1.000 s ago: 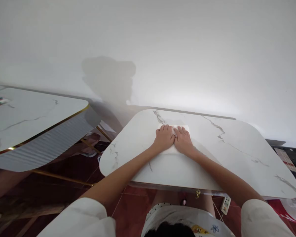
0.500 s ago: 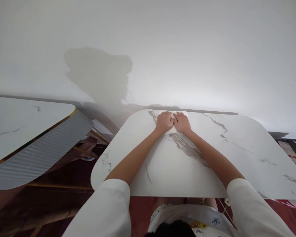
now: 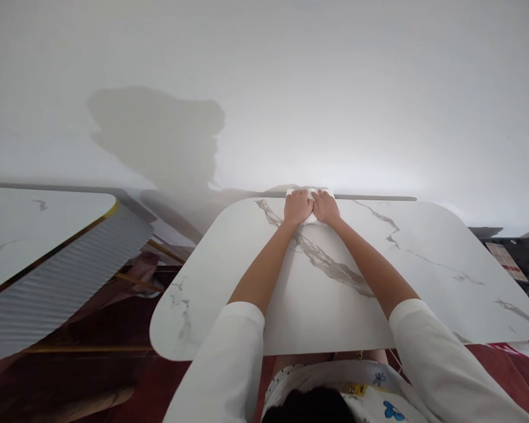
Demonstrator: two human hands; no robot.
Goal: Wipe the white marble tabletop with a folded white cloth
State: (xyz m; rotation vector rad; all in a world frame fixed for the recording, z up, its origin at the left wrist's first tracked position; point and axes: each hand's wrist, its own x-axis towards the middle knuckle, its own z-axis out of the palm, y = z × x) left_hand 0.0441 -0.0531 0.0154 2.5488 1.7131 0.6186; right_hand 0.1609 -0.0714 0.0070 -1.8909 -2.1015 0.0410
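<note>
Both arms reach forward over a white marble-patterned tabletop point(image 3: 229, 276) to its far edge. There a white cloth point(image 3: 311, 221) lies bunched under my hands, its upper edge showing past the fingers. My left hand point(image 3: 298, 207) presses on the cloth's left part with fingers curled over it. Close beside it, thumbs nearly touching, my right hand point(image 3: 325, 207) grips the right part the same way. Most of the cloth is hidden beneath the palms.
A pale wall point(image 3: 379, 106) rises just behind the table. To the left stands another marble-topped piece point(image 3: 48, 223) with gold trim and a ribbed grey side. A black object point(image 3: 526, 258) sits past the right end. The floor point(image 3: 132, 329) is dark red.
Both hands and the cloth have slid slightly farther toward the wall, up to the table's back edge. The view has shifted slightly, with the table appearing farther left.
</note>
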